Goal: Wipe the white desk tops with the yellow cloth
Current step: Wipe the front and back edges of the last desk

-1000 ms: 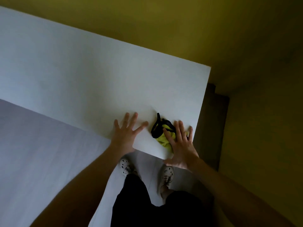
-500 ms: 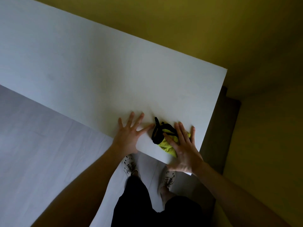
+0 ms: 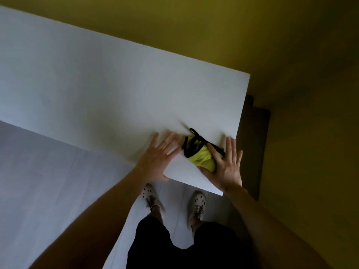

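The white desk top (image 3: 101,90) fills the upper left and ends in a corner at the right. A bunched yellow cloth (image 3: 202,159) with black trim lies near the desk's near right corner. My right hand (image 3: 225,167) presses flat on the cloth's right part, fingers straight and spread. My left hand (image 3: 159,158) rests flat on the desk just left of the cloth, fingers spread, its palm over the near edge.
An olive-yellow wall (image 3: 213,26) runs behind the desk and down the right side. A dark brown piece of furniture (image 3: 254,136) stands past the desk's right edge. Pale floor (image 3: 38,181) lies to the left, with my feet below the desk edge.
Both hands and the cloth stay near the desk's near right corner. The cloth has bunched and its black trim has spread out. The view has shifted slightly.
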A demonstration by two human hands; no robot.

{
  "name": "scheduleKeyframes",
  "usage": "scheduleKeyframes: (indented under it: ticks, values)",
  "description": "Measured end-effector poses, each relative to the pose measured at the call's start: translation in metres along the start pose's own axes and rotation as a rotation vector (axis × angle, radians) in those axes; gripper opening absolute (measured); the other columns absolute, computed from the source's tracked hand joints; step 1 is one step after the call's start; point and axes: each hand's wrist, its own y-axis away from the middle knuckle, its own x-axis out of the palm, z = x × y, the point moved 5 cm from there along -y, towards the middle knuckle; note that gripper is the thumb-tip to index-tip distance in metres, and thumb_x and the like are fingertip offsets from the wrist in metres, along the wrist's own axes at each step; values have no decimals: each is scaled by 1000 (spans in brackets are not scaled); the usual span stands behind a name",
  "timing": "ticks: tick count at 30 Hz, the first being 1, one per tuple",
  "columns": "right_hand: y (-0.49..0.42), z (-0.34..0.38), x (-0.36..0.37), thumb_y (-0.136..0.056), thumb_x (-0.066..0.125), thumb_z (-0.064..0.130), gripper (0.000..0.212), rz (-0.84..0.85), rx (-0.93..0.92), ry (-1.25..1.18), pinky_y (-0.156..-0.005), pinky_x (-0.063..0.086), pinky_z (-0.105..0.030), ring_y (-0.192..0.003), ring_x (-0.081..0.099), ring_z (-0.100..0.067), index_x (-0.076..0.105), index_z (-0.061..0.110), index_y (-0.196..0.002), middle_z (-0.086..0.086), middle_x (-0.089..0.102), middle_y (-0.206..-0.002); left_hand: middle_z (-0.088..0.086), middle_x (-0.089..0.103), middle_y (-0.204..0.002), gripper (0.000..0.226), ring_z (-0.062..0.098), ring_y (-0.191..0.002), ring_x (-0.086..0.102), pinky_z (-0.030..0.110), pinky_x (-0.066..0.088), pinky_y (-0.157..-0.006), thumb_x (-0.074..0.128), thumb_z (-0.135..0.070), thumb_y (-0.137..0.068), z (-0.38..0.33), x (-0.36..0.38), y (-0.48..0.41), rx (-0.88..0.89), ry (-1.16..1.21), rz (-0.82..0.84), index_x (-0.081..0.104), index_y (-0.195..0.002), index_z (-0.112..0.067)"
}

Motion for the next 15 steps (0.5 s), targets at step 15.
scheduleKeyframes:
  ticks: [15]
  values:
    - [-10, -5, 8, -82, 91, 52, 87, -287, -36, -372, -129, 24, -69, -164, 2, -52, 60, 15, -153, -34, 9, -175, 11, 16, -182, 133, 33, -169, 12, 77, 12, -128, 72, -95, -60, 26, 8, -5, 112, 166, -212, 41, -169, -25]
